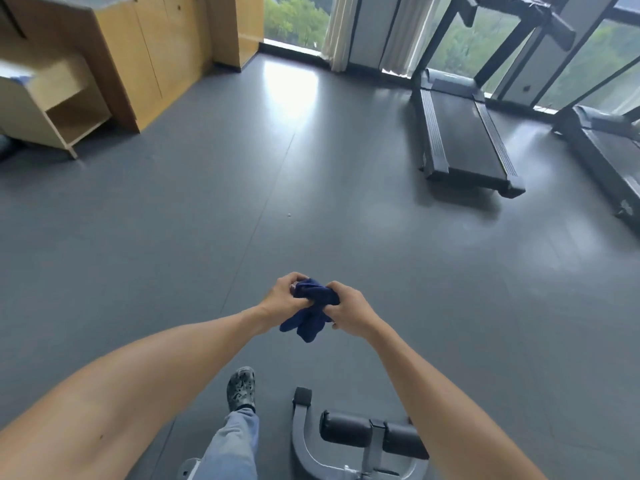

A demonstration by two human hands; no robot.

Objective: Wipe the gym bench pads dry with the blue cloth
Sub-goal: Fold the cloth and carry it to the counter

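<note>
Above floor, L hand [282,295] & R hand [348,311] both clenched round bunched blue cloth [310,308].

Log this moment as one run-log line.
left hand: gripping blue cloth | right hand: gripping cloth | cloth: bunched, midair | bench roller pads: untouched

A grey floor [311,209] stretches to tall windows [298,19] hung with pale curtains [341,29], with wooden cabinets [156,46] and an open shelf unit [59,102] at the far left, two black treadmills [464,140] [609,147] at the right, and a grey clog [241,388] below a jeans leg [235,445].
</note>
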